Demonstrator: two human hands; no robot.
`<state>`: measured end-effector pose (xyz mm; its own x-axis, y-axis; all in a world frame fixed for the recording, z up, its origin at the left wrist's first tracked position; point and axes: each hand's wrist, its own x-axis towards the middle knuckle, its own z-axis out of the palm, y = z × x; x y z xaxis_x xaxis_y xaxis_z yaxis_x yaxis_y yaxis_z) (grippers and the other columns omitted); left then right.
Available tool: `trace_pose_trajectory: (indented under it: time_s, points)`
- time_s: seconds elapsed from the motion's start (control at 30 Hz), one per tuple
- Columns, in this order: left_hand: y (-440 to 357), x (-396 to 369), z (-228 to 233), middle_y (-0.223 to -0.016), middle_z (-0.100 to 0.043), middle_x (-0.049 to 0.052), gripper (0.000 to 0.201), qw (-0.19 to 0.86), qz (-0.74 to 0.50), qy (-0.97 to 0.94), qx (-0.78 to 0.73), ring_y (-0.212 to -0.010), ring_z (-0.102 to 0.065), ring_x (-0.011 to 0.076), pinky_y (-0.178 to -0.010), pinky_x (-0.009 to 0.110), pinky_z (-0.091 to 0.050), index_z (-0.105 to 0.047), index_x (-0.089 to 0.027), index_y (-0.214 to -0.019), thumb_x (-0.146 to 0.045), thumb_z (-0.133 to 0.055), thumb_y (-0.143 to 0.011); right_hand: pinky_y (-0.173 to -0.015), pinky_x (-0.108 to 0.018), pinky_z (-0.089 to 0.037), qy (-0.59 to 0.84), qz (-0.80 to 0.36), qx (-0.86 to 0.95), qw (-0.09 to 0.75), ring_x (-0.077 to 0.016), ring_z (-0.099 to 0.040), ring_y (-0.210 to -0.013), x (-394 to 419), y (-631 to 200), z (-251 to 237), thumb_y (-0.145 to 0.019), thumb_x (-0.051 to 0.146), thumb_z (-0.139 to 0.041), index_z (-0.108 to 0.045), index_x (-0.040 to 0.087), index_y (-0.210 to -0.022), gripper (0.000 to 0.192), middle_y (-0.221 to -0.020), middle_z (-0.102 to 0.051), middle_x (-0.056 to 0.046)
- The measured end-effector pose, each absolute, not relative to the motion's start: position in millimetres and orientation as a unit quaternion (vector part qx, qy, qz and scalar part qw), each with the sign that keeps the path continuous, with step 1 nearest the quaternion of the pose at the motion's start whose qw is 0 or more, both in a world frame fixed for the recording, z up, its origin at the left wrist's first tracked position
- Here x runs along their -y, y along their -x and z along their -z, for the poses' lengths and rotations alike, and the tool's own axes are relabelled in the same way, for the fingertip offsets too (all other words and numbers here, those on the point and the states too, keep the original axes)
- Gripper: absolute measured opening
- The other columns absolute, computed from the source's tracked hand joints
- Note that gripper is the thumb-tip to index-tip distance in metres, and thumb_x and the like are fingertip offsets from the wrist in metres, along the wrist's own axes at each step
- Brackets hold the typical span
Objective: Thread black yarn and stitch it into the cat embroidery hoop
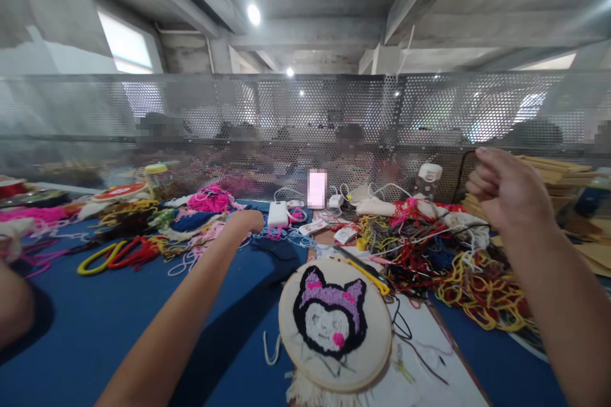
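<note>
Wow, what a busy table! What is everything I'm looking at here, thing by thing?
Round wooden embroidery hoop: one, cream cloth with a purple, black and white tufted cat face, near edge of the table, centre.
Blue cloth-covered table: one, across the foreground.
Tangled yarn pile: many strands, yellow, red and green, right of the hoop.
Pink yarn bundle: one, far left of centre.
White power bank: one, at the back, centre.
Perforated metal screen: one, grey, behind the table.
Stacked cardboard sheets: several, brown, far right.
Left hand: closed, reaching onto the yarn by the power bank.
Right hand: raised fist, pinching a thin thread.
</note>
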<state>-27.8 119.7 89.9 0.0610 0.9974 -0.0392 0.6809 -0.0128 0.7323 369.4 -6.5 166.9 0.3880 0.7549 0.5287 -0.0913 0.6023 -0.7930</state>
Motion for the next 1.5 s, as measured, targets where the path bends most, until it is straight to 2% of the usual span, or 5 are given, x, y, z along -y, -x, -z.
trace_pose_trajectory:
  time_s: [0.27,0.37,0.63,0.97,1.5]
  points:
    - [-10.5,-93.3,-106.3,-0.092,-0.063,0.018,0.007,0.222,-0.221,-0.696,-0.646,-0.107,-0.050,0.0362,-0.081,0.039,-0.041,-0.064,-0.007,-0.074,-0.012,-0.064,-0.069,-0.037,-0.023,-0.010,0.480,-0.330,0.652,0.485,-0.0041,-0.024,-0.037,7.0,-320.7,-149.0,-0.065,0.037,-0.068,-0.064,0.018,-0.070,0.019,-0.042,-0.035,0.006]
    - [-33.8,-76.3,-118.1,-0.085,-0.068,0.010,0.010,0.290,-0.209,-0.753,-0.552,-0.095,-0.059,0.0267,-0.077,0.030,-0.043,-0.067,-0.015,-0.076,-0.020,-0.059,-0.074,-0.036,-0.023,-0.014,0.490,-0.316,0.679,0.445,-0.0046,-0.027,-0.038,11.2,-305.6,-147.9,-0.067,0.036,-0.066,-0.065,0.018,-0.069,0.018,-0.043,-0.041,0.005]
    - [-84.9,-38.4,-105.2,-0.108,-0.062,0.014,0.039,0.669,-0.245,-0.680,-0.173,-0.094,-0.060,0.0182,-0.084,0.030,-0.043,-0.052,-0.016,-0.119,-0.029,-0.054,-0.083,-0.043,-0.023,-0.023,0.479,-0.291,0.719,0.412,-0.0073,-0.037,-0.045,8.3,-290.6,-140.4,-0.069,0.035,-0.064,-0.065,0.017,-0.069,0.017,-0.051,-0.050,0.002]
    - [-109.1,-51.3,-55.8,-0.052,-0.047,-0.004,0.028,0.716,-0.290,-0.582,-0.253,-0.035,-0.033,0.0011,-0.036,0.016,-0.019,-0.054,-0.013,-0.073,-0.038,-0.065,-0.072,-0.044,-0.022,-0.029,0.491,-0.262,0.750,0.357,-0.0106,-0.046,-0.045,-22.8,-276.4,-91.0,-0.071,0.030,-0.057,-0.061,0.017,-0.066,0.014,-0.047,-0.051,0.003]
    - [-111.8,-60.1,-40.4,-0.041,-0.045,-0.006,0.019,0.696,-0.313,-0.558,-0.327,-0.030,-0.025,0.0029,-0.036,0.019,-0.010,-0.055,-0.014,-0.074,-0.033,-0.059,-0.072,-0.046,-0.023,-0.024,0.517,-0.187,0.746,0.376,-0.0103,-0.037,-0.048,-35.5,-283.4,-79.7,-0.075,0.040,-0.054,-0.059,0.016,-0.059,0.029,-0.048,-0.043,0.003]
